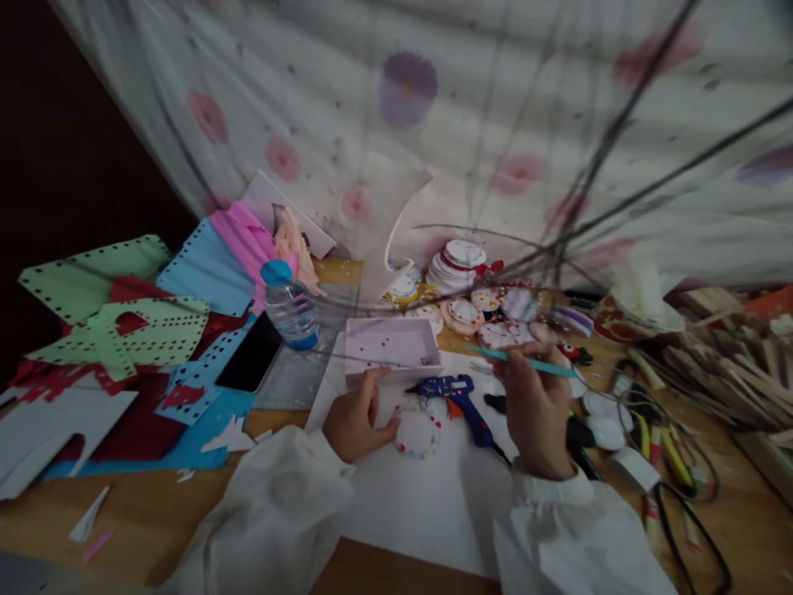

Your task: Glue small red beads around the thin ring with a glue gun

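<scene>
On a white sheet lies a round white disc point(418, 431), small red and pale coloured dots around its rim. My left hand point(354, 420) rests at its left edge, thumb touching or very near the rim, with thumb and forefinger apart. A slim teal pen-like tool point(546, 364) is pinched in my right hand point(538, 409), raised to the right of the disc; its kind is unclear. Between my hands lies a blue glue gun point(455, 392) with a small red light. Behind it stands a shallow white box point(396, 347) holding a few tiny red pieces.
Several decorated discs point(462, 310) are piled at the back. A water bottle point(291, 306) and a phone point(251, 354) lie left, beside felt sheets point(207, 264). Wooden sticks point(712, 364), pliers point(675, 459) and cables crowd the right. Dark cords hang before the floral curtain point(514, 107).
</scene>
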`<state>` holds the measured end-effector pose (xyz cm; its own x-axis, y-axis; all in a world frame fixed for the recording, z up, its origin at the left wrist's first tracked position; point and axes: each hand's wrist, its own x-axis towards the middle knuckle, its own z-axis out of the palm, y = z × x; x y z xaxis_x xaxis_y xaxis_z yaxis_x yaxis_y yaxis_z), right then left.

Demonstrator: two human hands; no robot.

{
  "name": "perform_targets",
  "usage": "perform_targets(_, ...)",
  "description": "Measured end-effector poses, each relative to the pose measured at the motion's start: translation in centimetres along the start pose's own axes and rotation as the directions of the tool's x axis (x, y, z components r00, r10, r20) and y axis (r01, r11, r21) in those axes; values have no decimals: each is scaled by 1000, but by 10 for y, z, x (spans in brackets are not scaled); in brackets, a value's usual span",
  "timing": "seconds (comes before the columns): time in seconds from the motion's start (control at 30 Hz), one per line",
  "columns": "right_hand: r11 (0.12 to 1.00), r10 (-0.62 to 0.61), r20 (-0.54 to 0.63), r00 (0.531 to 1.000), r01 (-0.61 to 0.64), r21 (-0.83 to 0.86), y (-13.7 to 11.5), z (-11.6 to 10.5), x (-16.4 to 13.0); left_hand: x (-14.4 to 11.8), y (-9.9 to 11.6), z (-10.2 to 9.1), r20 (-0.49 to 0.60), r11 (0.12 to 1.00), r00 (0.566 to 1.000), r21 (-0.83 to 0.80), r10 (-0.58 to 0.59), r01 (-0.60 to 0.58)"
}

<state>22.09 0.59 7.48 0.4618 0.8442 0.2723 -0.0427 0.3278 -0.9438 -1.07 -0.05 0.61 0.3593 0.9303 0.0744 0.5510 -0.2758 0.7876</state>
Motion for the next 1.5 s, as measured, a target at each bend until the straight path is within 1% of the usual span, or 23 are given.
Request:
perform_targets(0.07, 976, -40, 133, 990, 68, -206, 9, 7, 13, -1, 1, 0, 1, 1000, 1000, 20, 12, -12)
perform_targets(0.1, 949, -55, 227, 972, 122, -292, 15, 11, 19, -1, 1, 0, -1, 999, 1000, 26, 18, -18)
perform_targets(0.17, 879, -68, 388, 919, 239, -413, 29, 18, 28, -1, 2, 0, -7, 999, 1000, 32, 20, -20)
perform_targets(0.23, 800, -73, 474, 878, 335, -498, 42, 25, 35, -1, 3, -1, -6, 999, 1000, 36, 12, -12)
perform_targets(0.3, 741, -84, 498, 863, 389, -548, 51, 29, 39, -1, 4, -1, 2, 999, 1000, 42, 1, -1)
perform_targets(0.37, 716, -97, 499, 861, 408, -566, 57, 32, 42, -1, 4, -1, 9, 999, 1000, 47, 0, 0)
perform_targets(0.67, 687, -89, 528, 845, 436, -582, 61, 35, 43, -1, 5, -1, 24, 998, 1000, 55, -10, 9)
perform_targets(0.8, 689, -77, 516, 853, 419, -591, 57, 36, 41, -1, 2, 1, 5, 998, 999, 54, 35, -35)
perform_targets(0.87, 718, -61, 459, 886, 359, -597, 48, 33, 38, -1, 1, 1, 10, 996, 997, 36, 81, -81)
perform_targets(0.93, 775, -36, 351, 936, 248, -581, 36, 26, 32, -1, 1, 1, 31, 993, 992, -6, 121, -121)
perform_targets(1.0, 838, -5, 250, 968, 141, -527, 25, 15, 24, -1, 3, 2, 60, 986, 985, -54, 163, -160)
perform_targets(1.07, 884, 30, 190, 981, 63, -464, 18, 2, 13, -2, 5, 2, 95, 974, 973, -107, 211, -201)
perform_targets(1.13, 919, 64, 137, 988, -5, -395, 17, -11, 0, -3, 7, 4, 138, 956, 956, -178, 258, -232)
perform_targets(1.23, 955, 63, 73, 995, -38, -295, 25, -25, -18, -4, 11, 7, 198, 929, 936, -294, 291, -226)
perform_targets(1.3, 966, 24, 44, 999, -11, -259, 31, -28, -28, -5, 12, 8, 202, 915, 938, -351, 282, -199)
perform_targets(1.37, 970, -11, 62, 998, 25, -243, 35, -27, -38, -4, 13, 8, 181, 908, 956, -394, 230, -144)
perform_targets(1.43, 973, -18, 115, 993, 44, -227, 37, -23, -45, -2, 13, 7, 150, 902, 979, -427, 139, -63)
perform_targets(1.5, 977, -14, 168, 986, 49, -208, 38, -19, -51, 1, 13, 6, 124, 891, 992, -453, 35, 25)
